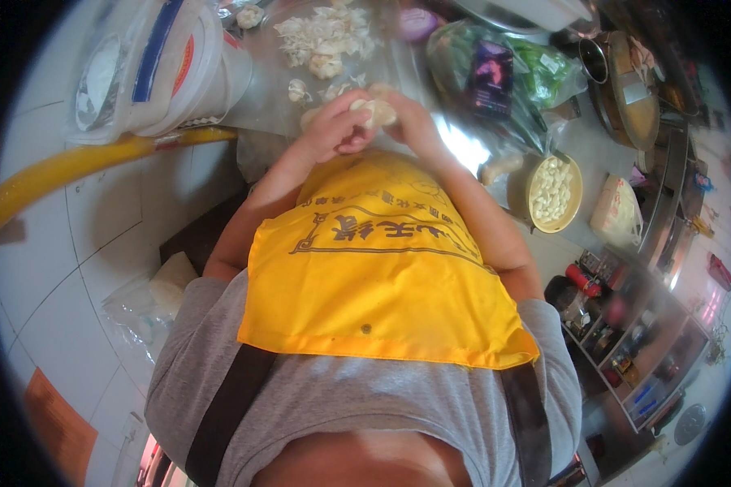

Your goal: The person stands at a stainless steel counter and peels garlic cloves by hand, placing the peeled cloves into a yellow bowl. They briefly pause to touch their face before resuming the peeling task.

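Pale garlic cloves (374, 113) are held between my two hands, just past the top edge of the yellow apron. My left hand (339, 125) curls around them from the left, its thumb resting on them. From the right, the fingers of my right hand (413, 122) grip the same garlic; some fingertips are blurred or hidden. Beyond my hands, a heap of papery garlic skins (323, 30) lies on the metal worktop, with a garlic bulb (326, 66) at its near side. A smaller piece of garlic (297, 91) sits closer to my left hand.
Peeled garlic cloves fill a yellow bowl (579, 198) at right, near a piece of ginger (501, 167). A phone (492, 79) rests on bagged green vegetables (542, 73). White plastic tubs (234, 79) stand left, above a yellow pipe (85, 161). A red onion (417, 24) lies behind.
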Available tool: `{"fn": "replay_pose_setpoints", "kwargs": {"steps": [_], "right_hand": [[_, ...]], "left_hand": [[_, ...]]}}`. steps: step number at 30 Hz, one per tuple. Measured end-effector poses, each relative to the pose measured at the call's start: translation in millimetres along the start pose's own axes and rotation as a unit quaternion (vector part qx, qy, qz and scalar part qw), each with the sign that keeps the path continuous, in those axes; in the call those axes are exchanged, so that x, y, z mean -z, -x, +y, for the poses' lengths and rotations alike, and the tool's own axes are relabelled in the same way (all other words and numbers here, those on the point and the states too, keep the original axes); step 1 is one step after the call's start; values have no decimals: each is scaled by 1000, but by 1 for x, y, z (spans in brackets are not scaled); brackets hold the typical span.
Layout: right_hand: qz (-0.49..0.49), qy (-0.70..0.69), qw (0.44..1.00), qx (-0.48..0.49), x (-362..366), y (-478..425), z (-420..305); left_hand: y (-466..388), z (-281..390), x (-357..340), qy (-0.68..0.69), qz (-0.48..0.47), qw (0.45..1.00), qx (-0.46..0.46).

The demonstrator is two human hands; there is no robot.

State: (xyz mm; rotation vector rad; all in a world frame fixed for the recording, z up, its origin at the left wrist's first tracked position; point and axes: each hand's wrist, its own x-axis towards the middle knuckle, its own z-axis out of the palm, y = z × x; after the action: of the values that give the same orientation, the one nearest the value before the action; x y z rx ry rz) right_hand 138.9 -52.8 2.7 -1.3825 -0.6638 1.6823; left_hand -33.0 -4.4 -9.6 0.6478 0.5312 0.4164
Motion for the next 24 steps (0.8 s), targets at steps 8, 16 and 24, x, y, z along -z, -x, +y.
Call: {"fn": "replay_pose_setpoints", "kwargs": {"steps": [8,16,24], "right_hand": [[33,114,982,149,9,-10,12],[29,153,972,175,6,-8,11],[-38,-26,998,31,6,-1,5]], "left_hand": [[-13,-12,2,-262,104,942,-182],[-9,-2,-1,-311,97,937,-128],[-12,-12,2,-136,79,982,-105]]}}
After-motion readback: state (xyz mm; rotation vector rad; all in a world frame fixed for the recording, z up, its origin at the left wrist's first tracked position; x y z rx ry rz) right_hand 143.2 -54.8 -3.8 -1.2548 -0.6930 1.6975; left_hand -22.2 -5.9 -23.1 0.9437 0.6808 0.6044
